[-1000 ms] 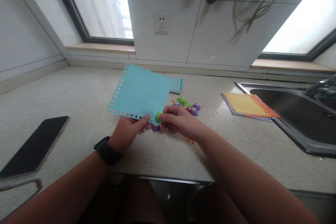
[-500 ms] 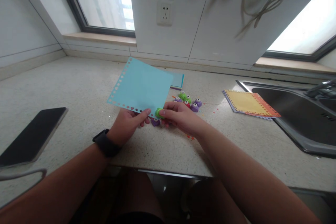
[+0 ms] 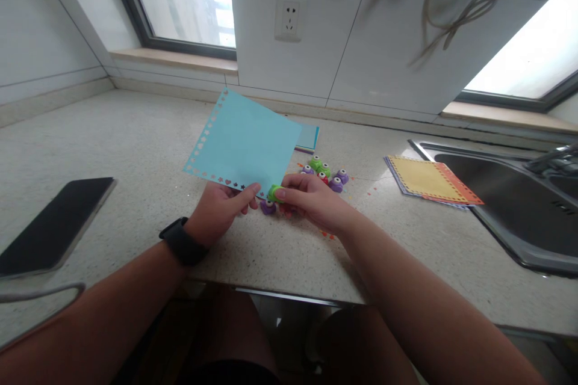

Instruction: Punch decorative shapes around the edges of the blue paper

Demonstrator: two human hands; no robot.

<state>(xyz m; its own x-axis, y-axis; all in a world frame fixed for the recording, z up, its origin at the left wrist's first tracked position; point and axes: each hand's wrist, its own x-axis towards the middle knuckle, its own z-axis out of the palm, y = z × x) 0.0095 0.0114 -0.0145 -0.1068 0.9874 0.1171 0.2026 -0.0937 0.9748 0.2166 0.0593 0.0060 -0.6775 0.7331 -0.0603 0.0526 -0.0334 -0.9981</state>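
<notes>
A light blue sheet of paper (image 3: 246, 141) is held up over the counter, with small shapes cut along its left and lower edges. My left hand (image 3: 223, 207) pinches its lower edge between thumb and fingers. At the sheet's lower right corner, my right hand (image 3: 304, 195) is closed on a green craft punch (image 3: 274, 193), which sits at the paper's edge. A purple punch (image 3: 268, 207) lies just below, between my hands. Past my right fingers stand several more punches: green ones (image 3: 315, 163), a red one (image 3: 323, 177) and purple ones (image 3: 336, 184).
Behind the blue sheet lies a stack of paper (image 3: 309, 137). Yellow and orange sheets (image 3: 418, 177) overlap the rim of the steel sink (image 3: 506, 234) at right. A black tablet-like slab (image 3: 56, 222) rests at left. Tiny paper cutouts (image 3: 327, 234) dot the counter (image 3: 149, 138).
The view has shifted slightly. Both hands keep their hold on the blue paper and the green punch, with hardly any movement against each other.
</notes>
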